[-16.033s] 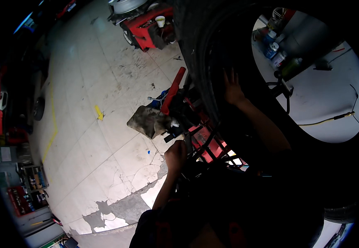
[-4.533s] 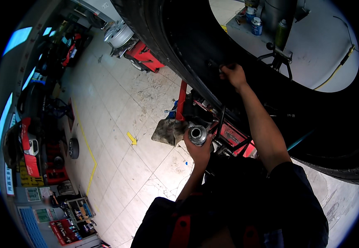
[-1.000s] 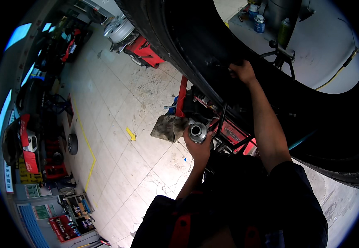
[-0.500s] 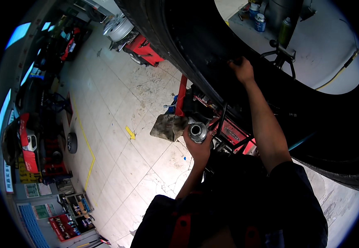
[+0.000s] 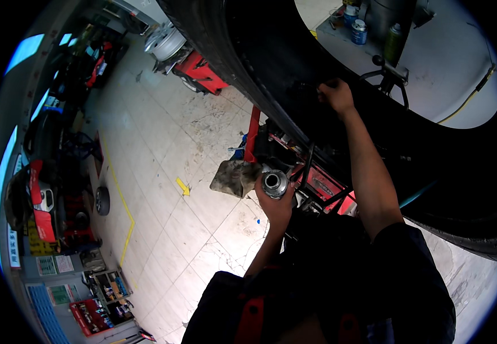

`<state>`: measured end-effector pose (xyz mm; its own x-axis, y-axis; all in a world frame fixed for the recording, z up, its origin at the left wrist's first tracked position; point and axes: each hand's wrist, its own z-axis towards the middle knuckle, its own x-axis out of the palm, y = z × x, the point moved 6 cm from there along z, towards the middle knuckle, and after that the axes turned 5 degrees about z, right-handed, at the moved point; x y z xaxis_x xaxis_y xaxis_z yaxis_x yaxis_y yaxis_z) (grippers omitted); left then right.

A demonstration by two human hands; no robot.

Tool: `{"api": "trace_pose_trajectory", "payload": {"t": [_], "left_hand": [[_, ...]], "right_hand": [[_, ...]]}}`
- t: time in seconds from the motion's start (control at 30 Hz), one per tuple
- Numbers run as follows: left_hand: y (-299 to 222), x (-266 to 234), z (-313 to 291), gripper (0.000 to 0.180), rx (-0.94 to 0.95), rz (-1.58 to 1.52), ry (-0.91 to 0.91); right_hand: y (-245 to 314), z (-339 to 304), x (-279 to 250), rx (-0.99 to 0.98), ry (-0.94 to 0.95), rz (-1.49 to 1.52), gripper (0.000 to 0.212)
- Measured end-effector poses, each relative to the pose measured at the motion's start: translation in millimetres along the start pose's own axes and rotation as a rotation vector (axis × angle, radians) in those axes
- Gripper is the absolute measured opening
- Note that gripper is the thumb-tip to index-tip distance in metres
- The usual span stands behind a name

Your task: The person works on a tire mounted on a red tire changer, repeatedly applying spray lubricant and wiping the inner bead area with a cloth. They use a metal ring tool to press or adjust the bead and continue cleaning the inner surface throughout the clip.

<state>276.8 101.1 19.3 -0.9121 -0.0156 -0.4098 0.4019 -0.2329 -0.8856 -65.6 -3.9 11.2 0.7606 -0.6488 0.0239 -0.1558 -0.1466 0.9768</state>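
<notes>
My left hand [image 5: 273, 205] is wrapped round a round metal can [image 5: 274, 182], held upright with its round mouth facing up. A large black tyre [image 5: 260, 63] stands in front of me and to the right, tilted in the view. Reaching inside it, my right hand [image 5: 336, 96] has its fingers pinched close to the dark inner wall. Whatever those fingers hold is too small and dark to make out. Just left of the can is a stained, grimy pad [image 5: 234, 178].
Beneath the tyre are a red arm [image 5: 253, 133] and a black-framed red machine [image 5: 324, 186]. Through the tyre's opening show a blue-and-white can [image 5: 359, 32] and a green spray can [image 5: 393, 40]. A wheel rim [image 5: 165, 41] rests on a red machine [image 5: 201, 71] farther off.
My right hand has shifted very slightly inside the tyre, its fingers still pinched. The left hand keeps its hold on the can. The whole view has drifted a little.
</notes>
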Motion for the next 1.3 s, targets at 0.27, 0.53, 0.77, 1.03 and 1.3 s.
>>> {"api": "trace_pose_trajectory", "payload": {"t": [0.27, 0.53, 0.77, 1.03, 1.3], "left_hand": [[3, 0, -1, 0.065, -0.011, -0.016, 0.013], [-6, 0, 0, 0.068, -0.018, 0.014, 0.019], [-9, -2, 0, 0.068, 0.015, 0.071, 0.012], [-4, 1, 1, 0.067, 0.012, 0.027, 0.007], [-4, -1, 0, 0.066, 0.01, 0.05, 0.002]], "right_hand": [[-15, 3, 8, 0.004, 0.098, -0.135, 0.037], [-7, 0, 11, -0.092, 0.015, -0.09, 0.035], [-10, -4, 24, -0.034, 0.172, -0.063, 0.04], [-4, 4, 3, -0.122, 0.011, -0.455, 0.038], [-6, -2, 16, -0.077, 0.074, -0.192, 0.037]]}}
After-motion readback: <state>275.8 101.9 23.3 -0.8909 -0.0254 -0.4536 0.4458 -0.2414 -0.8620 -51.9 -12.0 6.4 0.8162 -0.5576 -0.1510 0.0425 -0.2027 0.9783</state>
